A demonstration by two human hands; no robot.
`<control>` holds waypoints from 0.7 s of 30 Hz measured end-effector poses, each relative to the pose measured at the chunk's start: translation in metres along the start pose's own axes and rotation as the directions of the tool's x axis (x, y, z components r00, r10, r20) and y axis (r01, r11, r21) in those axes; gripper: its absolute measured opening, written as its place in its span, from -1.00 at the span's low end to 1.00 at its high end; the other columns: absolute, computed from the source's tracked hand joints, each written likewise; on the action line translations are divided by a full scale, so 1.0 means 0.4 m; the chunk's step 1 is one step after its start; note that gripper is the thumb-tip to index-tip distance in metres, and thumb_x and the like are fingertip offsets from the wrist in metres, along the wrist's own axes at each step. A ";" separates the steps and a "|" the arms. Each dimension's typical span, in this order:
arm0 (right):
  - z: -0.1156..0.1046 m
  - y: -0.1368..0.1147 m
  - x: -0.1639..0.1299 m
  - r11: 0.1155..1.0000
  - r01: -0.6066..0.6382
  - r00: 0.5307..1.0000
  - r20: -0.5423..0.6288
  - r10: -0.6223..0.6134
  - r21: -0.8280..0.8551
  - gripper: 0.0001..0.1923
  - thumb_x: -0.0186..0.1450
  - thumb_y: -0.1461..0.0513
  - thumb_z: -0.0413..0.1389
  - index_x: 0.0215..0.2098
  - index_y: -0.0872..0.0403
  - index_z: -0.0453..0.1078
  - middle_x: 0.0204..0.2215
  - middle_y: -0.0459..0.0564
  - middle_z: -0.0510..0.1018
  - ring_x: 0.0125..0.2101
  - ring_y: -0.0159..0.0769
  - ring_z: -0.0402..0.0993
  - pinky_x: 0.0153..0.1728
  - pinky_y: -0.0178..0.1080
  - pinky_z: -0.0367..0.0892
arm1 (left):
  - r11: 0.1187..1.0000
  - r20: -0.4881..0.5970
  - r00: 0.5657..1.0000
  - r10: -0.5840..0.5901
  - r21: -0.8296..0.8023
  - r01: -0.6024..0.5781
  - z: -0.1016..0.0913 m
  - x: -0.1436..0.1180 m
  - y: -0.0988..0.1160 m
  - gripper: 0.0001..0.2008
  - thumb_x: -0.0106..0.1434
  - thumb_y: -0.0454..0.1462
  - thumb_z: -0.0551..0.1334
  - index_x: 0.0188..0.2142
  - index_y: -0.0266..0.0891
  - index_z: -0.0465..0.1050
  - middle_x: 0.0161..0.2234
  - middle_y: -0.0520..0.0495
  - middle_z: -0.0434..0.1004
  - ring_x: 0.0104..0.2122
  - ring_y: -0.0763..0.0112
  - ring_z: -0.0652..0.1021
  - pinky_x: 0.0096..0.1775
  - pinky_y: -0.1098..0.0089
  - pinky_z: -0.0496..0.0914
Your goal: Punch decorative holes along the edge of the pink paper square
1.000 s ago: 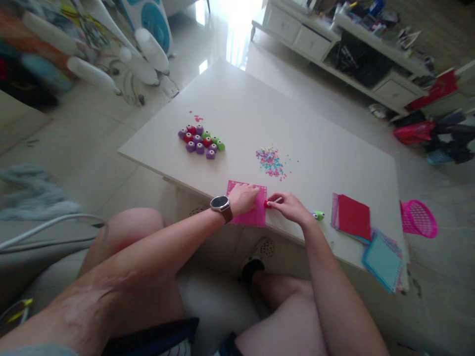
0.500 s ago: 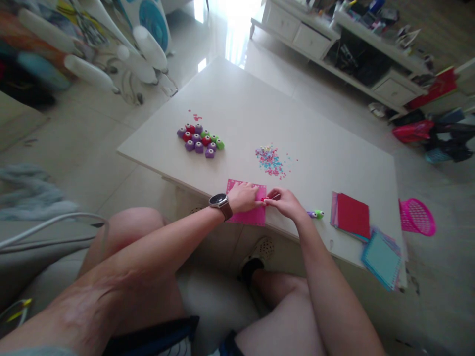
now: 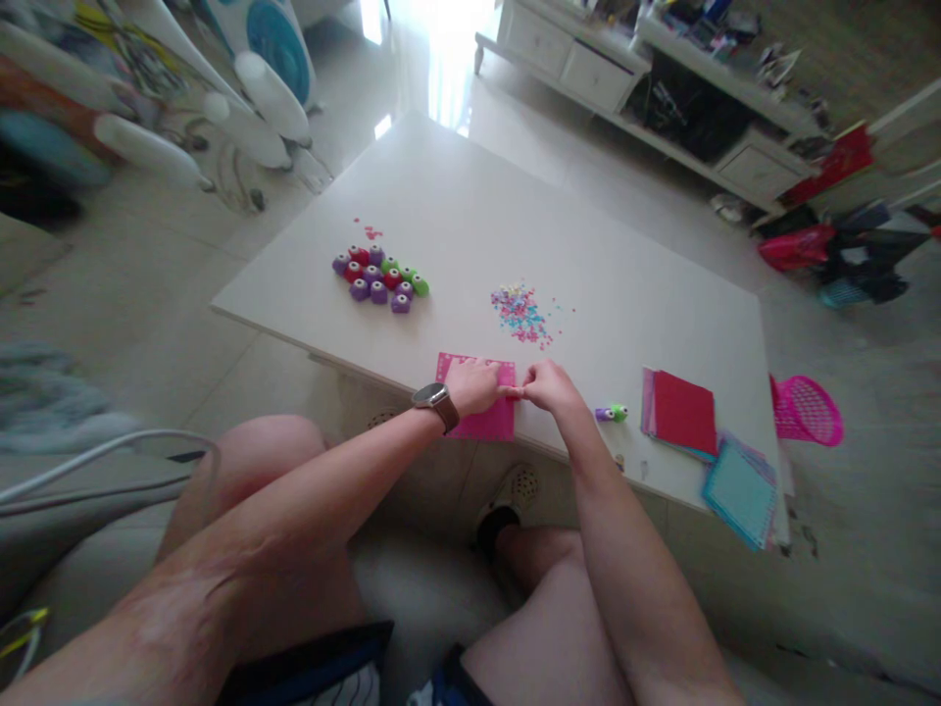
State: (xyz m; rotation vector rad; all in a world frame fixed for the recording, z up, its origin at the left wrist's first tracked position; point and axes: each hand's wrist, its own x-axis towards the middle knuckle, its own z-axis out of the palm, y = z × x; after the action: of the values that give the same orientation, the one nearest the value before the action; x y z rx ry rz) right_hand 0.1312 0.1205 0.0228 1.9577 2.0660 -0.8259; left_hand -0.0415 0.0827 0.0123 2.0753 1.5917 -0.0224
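Left hand: my left hand (image 3: 474, 385) lies flat on the pink paper sheet (image 3: 481, 412), fingers spread, pressing it down.
Right hand: my right hand (image 3: 550, 385) pinches a small red punch (image 3: 517, 392) at the sheet's right edge.
Sheet: square, at the counter's (image 3: 588, 245) near edge, sides roughly parallel to it.
Punch axis: I cannot tell; mostly hidden.
Nearby: green-purple punch (image 3: 612, 414) right of my hand.

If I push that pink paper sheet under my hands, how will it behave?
The pink paper sheet looks thin and flat, so it is probably light and floppy when lifted. Its near edge overhangs the table, so a push could slide it off. The left hand rests on it, likely keeping it from shifting; the right hand is at its edge.
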 end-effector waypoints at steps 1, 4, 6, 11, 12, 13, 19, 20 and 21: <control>0.001 -0.001 0.002 1.000 -0.007 1.000 0.009 0.007 -0.005 -0.58 0.15 0.03 0.50 -0.55 0.04 0.41 -0.56 -0.02 0.54 -0.47 -0.28 0.45 -0.46 -0.26 0.17 | 1.000 0.004 1.000 -0.012 -0.001 0.012 -0.001 -0.001 0.003 -0.38 0.50 0.19 0.01 0.09 -0.26 0.52 0.13 -0.41 0.58 0.12 -0.09 0.58 0.07 0.09 0.41; 0.002 -0.005 0.008 0.999 -0.034 0.998 0.051 0.035 -0.013 -0.63 0.17 0.06 0.48 -0.53 0.05 0.44 -0.53 0.01 0.57 -0.45 -0.26 0.47 -0.43 -0.26 0.21 | 0.999 0.025 0.999 -0.032 -0.005 0.032 -0.002 -0.001 0.010 -0.40 0.51 0.17 0.02 0.11 -0.25 0.50 0.16 -0.41 0.55 0.16 -0.10 0.56 0.10 0.06 0.39; -0.001 -0.004 0.008 0.999 -0.045 0.996 0.071 0.045 0.007 -0.65 0.19 0.09 0.46 -0.53 0.05 0.44 -0.54 0.01 0.57 -0.45 -0.28 0.46 -0.43 -0.27 0.21 | 1.000 0.044 0.999 -0.025 -0.010 0.026 -0.002 0.001 0.008 -0.38 0.51 0.17 0.00 0.12 -0.27 0.48 0.16 -0.44 0.54 0.15 -0.13 0.56 0.09 0.03 0.40; -0.026 0.031 -0.008 0.987 -0.018 0.995 0.097 0.002 0.161 -0.70 0.23 0.13 0.41 -0.49 0.07 0.43 -0.53 -0.03 0.59 -0.50 -0.33 0.41 -0.45 -0.29 0.21 | 0.999 0.042 0.998 0.040 -0.019 -0.039 0.000 0.000 -0.013 -0.41 0.50 0.14 0.07 0.13 -0.31 0.48 0.14 -0.46 0.53 0.15 -0.15 0.56 0.09 0.02 0.41; -0.032 0.043 -0.011 0.984 -0.002 0.998 0.064 -0.009 0.180 -0.71 0.24 0.13 0.39 -0.48 0.07 0.43 -0.52 -0.03 0.59 -0.49 -0.33 0.42 -0.44 -0.29 0.22 | 0.998 0.044 0.997 0.058 -0.017 -0.058 -0.001 -0.004 -0.019 -0.45 0.49 0.10 0.12 0.14 -0.32 0.47 0.16 -0.46 0.52 0.16 -0.14 0.55 0.10 0.03 0.41; -0.038 0.056 -0.013 0.981 0.016 1.000 0.019 -0.020 0.192 -0.72 0.25 0.13 0.38 -0.47 0.07 0.43 -0.50 -0.03 0.60 -0.47 -0.32 0.43 -0.42 -0.29 0.23 | 0.997 0.049 0.996 0.076 -0.014 -0.075 -0.003 -0.008 -0.023 -0.49 0.48 0.05 0.17 0.16 -0.32 0.45 0.17 -0.45 0.51 0.17 -0.13 0.54 0.11 0.03 0.41; -0.027 0.094 -0.010 0.964 0.167 0.982 -0.125 -0.143 0.205 -0.76 0.20 0.21 0.38 -0.20 0.08 0.52 -0.20 0.06 0.66 -0.24 -0.22 0.56 -0.21 -0.25 0.40 | 0.993 0.083 0.989 0.120 -0.002 -0.120 -0.019 -0.030 -0.032 -0.55 0.32 -0.21 0.35 0.16 -0.27 0.42 0.20 -0.38 0.48 0.19 -0.10 0.50 0.10 0.02 0.43; -0.019 0.091 -0.009 0.967 0.187 0.978 -0.129 -0.166 0.172 -0.74 0.18 0.26 0.37 -0.17 0.08 0.53 -0.17 0.07 0.66 -0.22 -0.21 0.56 -0.17 -0.24 0.41 | 0.993 0.082 0.989 0.119 0.001 -0.120 -0.020 -0.030 -0.030 -0.57 0.31 -0.23 0.35 0.15 -0.26 0.42 0.19 -0.38 0.48 0.19 -0.10 0.51 0.10 0.02 0.44; -0.010 0.085 -0.008 0.970 0.202 0.974 -0.131 -0.185 0.136 -0.76 0.18 0.30 0.35 -0.16 0.08 0.54 -0.16 0.08 0.65 -0.21 -0.21 0.56 -0.15 -0.23 0.42 | 0.993 0.078 0.990 0.119 0.006 -0.120 -0.022 -0.030 -0.029 -0.58 0.31 -0.25 0.34 0.14 -0.26 0.43 0.18 -0.37 0.49 0.18 -0.10 0.52 0.09 0.01 0.44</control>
State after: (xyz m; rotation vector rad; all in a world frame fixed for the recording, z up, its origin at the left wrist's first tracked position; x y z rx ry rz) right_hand 0.1654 0.1191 0.0186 1.9423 2.3575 -0.9491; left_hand -0.0581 0.0774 0.0192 2.1479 1.4221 -0.0687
